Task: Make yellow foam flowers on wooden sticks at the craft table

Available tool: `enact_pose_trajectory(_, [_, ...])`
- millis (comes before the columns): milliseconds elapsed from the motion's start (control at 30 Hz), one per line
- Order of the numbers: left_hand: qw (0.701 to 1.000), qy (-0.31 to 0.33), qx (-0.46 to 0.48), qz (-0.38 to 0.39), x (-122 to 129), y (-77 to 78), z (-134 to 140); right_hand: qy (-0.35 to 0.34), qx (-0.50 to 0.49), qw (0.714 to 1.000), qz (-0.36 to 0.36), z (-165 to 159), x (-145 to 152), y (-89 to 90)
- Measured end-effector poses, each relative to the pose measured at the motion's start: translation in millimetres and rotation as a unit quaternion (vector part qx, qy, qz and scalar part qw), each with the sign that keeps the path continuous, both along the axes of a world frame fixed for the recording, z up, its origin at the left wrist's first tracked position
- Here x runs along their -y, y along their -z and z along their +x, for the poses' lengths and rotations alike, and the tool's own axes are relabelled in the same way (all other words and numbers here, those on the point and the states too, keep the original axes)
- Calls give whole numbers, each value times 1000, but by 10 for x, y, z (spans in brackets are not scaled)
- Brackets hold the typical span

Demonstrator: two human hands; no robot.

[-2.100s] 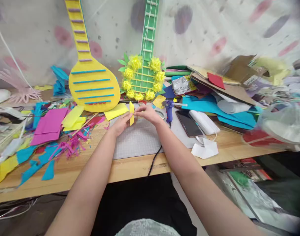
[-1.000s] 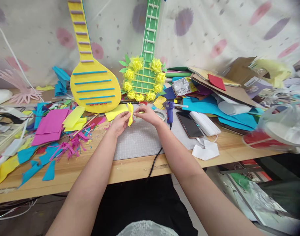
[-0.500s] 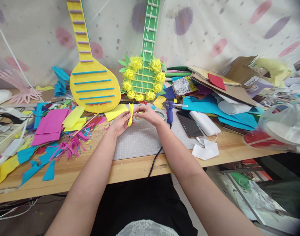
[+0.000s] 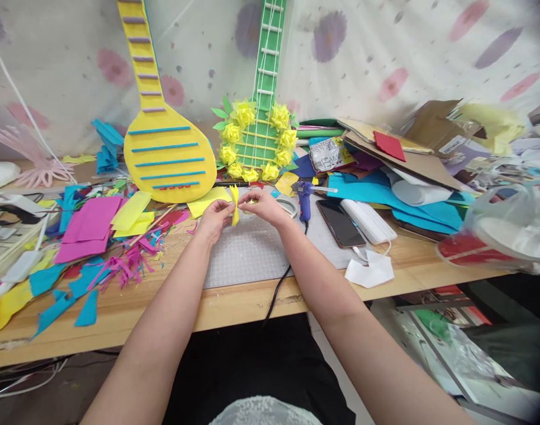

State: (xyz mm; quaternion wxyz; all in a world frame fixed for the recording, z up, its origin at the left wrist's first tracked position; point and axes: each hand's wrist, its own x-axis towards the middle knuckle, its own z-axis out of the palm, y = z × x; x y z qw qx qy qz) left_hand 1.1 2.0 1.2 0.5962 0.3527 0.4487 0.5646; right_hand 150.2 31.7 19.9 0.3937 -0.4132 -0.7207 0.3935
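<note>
Between my two hands, above the grey cutting mat [image 4: 247, 254], a piece of folded yellow paper [image 4: 235, 203] stands on edge, its upper edge split into petal-like tips. My left hand [image 4: 217, 219] pinches it from the left with thumb and fingers. From the right, my right hand [image 4: 263, 206] brings its closed thumb and fingertips up against the paper; whether they grip it or something small is hidden. Behind them leans a green paper guitar [image 4: 263, 118] ringed with yellow paper flowers [image 4: 279, 117]. A yellow paper lute-like instrument [image 4: 170, 156] leans to its left.
A purple glue gun [image 4: 304, 203] stands right of my hands, near a roll of tape [image 4: 286, 206]. Further right lie a phone [image 4: 341, 223], a white power bank [image 4: 368, 221] and a paper pile [image 4: 398, 195]. Magenta sheets [image 4: 89, 227] and scraps cover the left side.
The yellow paper has turned more upright and its petal-like tips spread more. My right fingertips have moved left against it. The other things have stayed in place.
</note>
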Motion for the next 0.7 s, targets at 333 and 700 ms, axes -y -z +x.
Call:
enact_pose_trajectory(333, [997, -51, -56, 29, -9, -7, 60, 56, 112, 990, 59, -40, 32, -41])
enact_pose_trajectory(700, [990, -96, -93, 40, -1, 15, 127, 74, 175, 977, 99, -85, 65, -38])
